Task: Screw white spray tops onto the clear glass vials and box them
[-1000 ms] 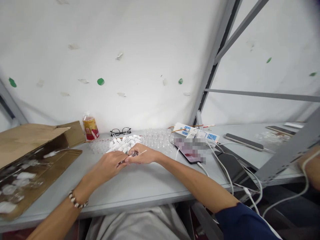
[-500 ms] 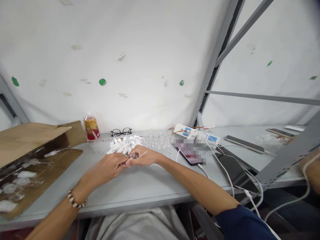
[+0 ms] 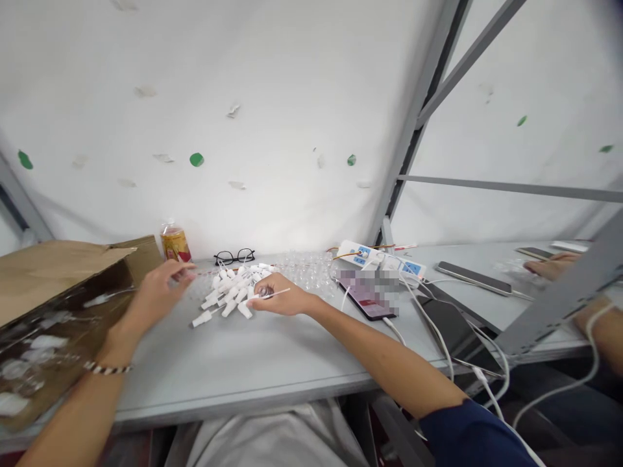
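My right hand (image 3: 285, 297) is closed round a white spray pump (image 3: 250, 303), whose thin tube sticks out to the right across the fingers. A clear rounded piece (image 3: 265, 291) also shows in that grip, too small to name. My left hand (image 3: 163, 290) is at the left, fingers stretched and thumb apart, its fingertips beside several clear plastic bottles (image 3: 197, 285). Nothing plainly shows between them. Between the hands lies a heap of white spray pumps (image 3: 232, 292) with thin tubes. More clear bottles (image 3: 309, 269) stand behind my right hand.
An open cardboard box (image 3: 63, 266) with capped clear bottles is at the left. A drink bottle (image 3: 175, 243) and eyeglasses (image 3: 234, 257) are by the wall. Rightward are a power strip (image 3: 363, 255), phones (image 3: 365, 295), white cables and another person's hand (image 3: 555, 266).
My left hand has parted from my right hand and moved left to the clear bottles. The right hand keeps the spray pump. Another person's hand has appeared at the right.
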The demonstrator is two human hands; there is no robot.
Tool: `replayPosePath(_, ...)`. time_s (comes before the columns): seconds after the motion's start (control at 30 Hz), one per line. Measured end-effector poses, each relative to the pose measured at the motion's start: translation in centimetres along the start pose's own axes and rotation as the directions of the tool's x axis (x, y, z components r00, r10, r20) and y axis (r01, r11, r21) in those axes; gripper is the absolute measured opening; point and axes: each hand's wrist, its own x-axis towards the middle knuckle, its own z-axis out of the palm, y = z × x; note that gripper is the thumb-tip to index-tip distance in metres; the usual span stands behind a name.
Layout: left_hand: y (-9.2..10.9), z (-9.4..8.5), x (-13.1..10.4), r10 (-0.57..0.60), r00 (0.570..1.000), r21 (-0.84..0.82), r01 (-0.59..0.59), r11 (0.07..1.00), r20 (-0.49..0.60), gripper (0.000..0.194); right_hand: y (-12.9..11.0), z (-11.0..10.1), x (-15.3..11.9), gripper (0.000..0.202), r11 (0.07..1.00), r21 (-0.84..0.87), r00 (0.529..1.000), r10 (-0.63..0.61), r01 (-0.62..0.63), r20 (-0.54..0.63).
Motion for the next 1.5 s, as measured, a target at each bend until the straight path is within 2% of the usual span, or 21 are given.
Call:
replayPosePath(0.1, -2.2, -1.4, 0.3, -0.17, 0.985, 0.108, 0.168, 0.98, 0.007, 0.029, 0.3, 0.6, -0.1, 0.039, 0.998, -0.043, 0.998, -0.035, 0.037, 0.044)
replayPosePath(0.17, -2.9, -1.9, 0.2, -0.292, 0.952, 0.23, 0.266, 0.936, 0.087, 0.03, 0.5, 0.7, -0.1, 0.04, 0.996, -0.076, 0.998, -0.045, 0.049, 0.05)
replayPosePath(0.23, -3.3, -2.0, 0.1, -0.36, 0.919, 0.318, 0.297, 0.9, 0.16, 0.031, 0.6, 0.6, -0.1, 0.041, 0.992, -0.113, 0.998, -0.044, 0.049, 0.046)
replayPosePath(0.4, -4.8, -0.8, -0.1, -0.229, 0.947, 0.305, 0.156, 0.94, 0.223, 0.027, 0.5, 0.6, -0.2, 0.04, 0.984, -0.17, 0.998, -0.035, 0.044, 0.057)
replayPosePath(0.57, -6.1, 0.1, -0.1, -0.199, 0.946, 0.206, 0.147, 0.967, 0.257, 0.022, 0.2, 0.8, -0.3, 0.045, 0.978, -0.202, 0.997, -0.035, 0.048, 0.07)
replayPosePath(0.83, -5.3, 0.0, -0.1, -0.161, 0.974, 0.118, 0.143, 0.983, 0.159, 0.016, -0.3, 0.7, -0.5, 0.045, 0.975, -0.217, 0.996, -0.038, 0.055, 0.084)
replayPosePath(0.9, -5.1, -0.1, 0.0, -0.141, 0.985, 0.108, 0.131, 0.986, 0.097, 0.015, -0.3, 0.7, -0.5, 0.045, 0.968, -0.238, 0.995, -0.06, 0.077, 0.079)
replayPosePath(0.97, -4.2, 0.1, 0.0, -0.092, 0.996, 0.095, 0.092, 0.991, -0.003, 0.014, -0.3, 0.8, -0.5, 0.046, 0.964, -0.248, 0.994, -0.077, 0.093, 0.077)
replayPosePath(1.03, -2.2, 0.5, -0.3, 0.0, 0.998, 0.058, 0.003, 0.998, -0.059, 0.017, -0.3, 1.2, -0.4, 0.045, 0.971, -0.222, 0.996, -0.075, 0.083, 0.041)
replayPosePath(1.1, 0.7, 1.3, -1.0, 0.136, 0.991, -0.03, -0.136, 0.99, -0.015, 0.022, -0.3, 1.7, -0.3, 0.046, 0.986, -0.161, 0.998, -0.054, 0.049, -0.032)
replayPosePath(1.2, 4.8, 2.5, -2.1, 0.368, 0.915, -0.171, -0.341, 0.924, 0.165, 0.02, -0.1, 2.4, -0.1, 0.048, 0.997, -0.074, 0.994, -0.02, 0.012, -0.106)
replayPosePath(1.27, 6.3, 3.2, -2.6, 0.426, 0.875, -0.204, -0.385, 0.9, 0.23, 0.021, 0.0, 2.7, 0.0, 0.047, 0.999, -0.034, 0.995, -0.007, 0.004, -0.099)
replayPosePath(1.3, 6.5, 3.5, -2.8, 0.432, 0.87, -0.203, -0.391, 0.898, 0.238, 0.024, 0.0, 2.8, 0.1, 0.046, 1.0, -0.011, 0.995, 0.0, -0.001, -0.097)
replayPosePath(1.37, 6.1, 3.8, -2.8, 0.411, 0.893, -0.168, -0.383, 0.908, 0.184, 0.028, 0.0, 2.7, 0.2, 0.044, 0.999, 0.037, 0.993, 0.015, -0.011, -0.121)
replayPosePath(1.43, 5.2, 3.7, -2.5, 0.347, 0.936, -0.103, -0.34, 0.935, 0.061, 0.032, -0.2, 2.5, 0.2, 0.042, 0.998, 0.059, 0.985, 0.035, -0.025, -0.17)
replayPosePath(1.5, 4.1, 3.4, -2.2, 0.242, 0.967, -0.028, -0.245, 0.969, -0.082, 0.036, -0.3, 2.3, 0.1, 0.04, 0.999, 0.016, 0.978, 0.039, -0.036, -0.204)
